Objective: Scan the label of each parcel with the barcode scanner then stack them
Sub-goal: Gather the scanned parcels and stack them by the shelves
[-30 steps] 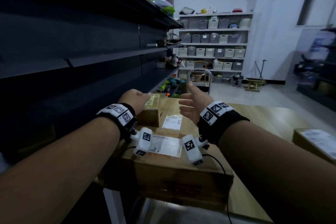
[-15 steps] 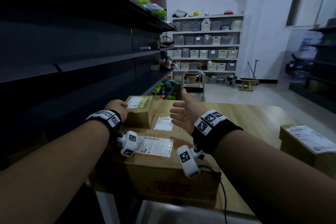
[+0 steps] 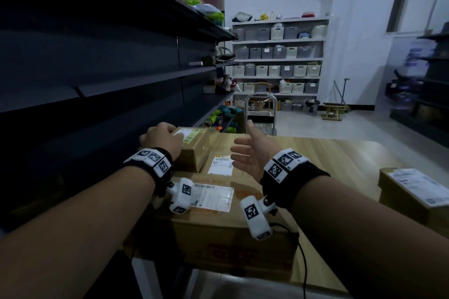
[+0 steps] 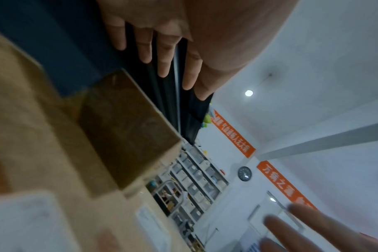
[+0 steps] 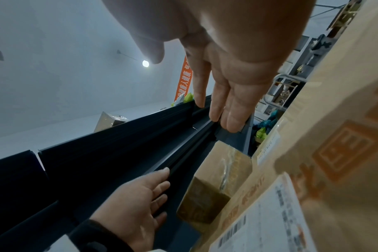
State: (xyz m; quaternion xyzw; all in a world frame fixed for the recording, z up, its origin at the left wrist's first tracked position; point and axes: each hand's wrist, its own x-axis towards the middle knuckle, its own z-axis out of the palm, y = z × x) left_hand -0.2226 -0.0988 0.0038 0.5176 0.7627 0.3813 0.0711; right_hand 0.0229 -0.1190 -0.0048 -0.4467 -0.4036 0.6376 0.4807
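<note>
The left hand's fingers point(image 5: 160, 187) are straight and loosely spread, reaching along the left side of the small cardboard parcel point(image 3: 192, 150); the wrist views show a gap, so they do not grip it. The right hand point(image 3: 252, 153) hangs open just to the parcel's right, fingers apart, holding nothing. That parcel stands on the large parcel point(image 3: 218, 230), beside a flat labelled parcel point(image 3: 220, 165), all on the wooden table point(image 3: 340, 160) tight against the dark shelving point(image 3: 97, 68). Likely risks: a one-sided push could slide the small parcel over its neighbour's label, or knuckles could catch the shelf edge. No barcode scanner is in view, so stacking unscanned is the bigger danger. Another parcel point(image 3: 413, 192) waits at the right.
</note>
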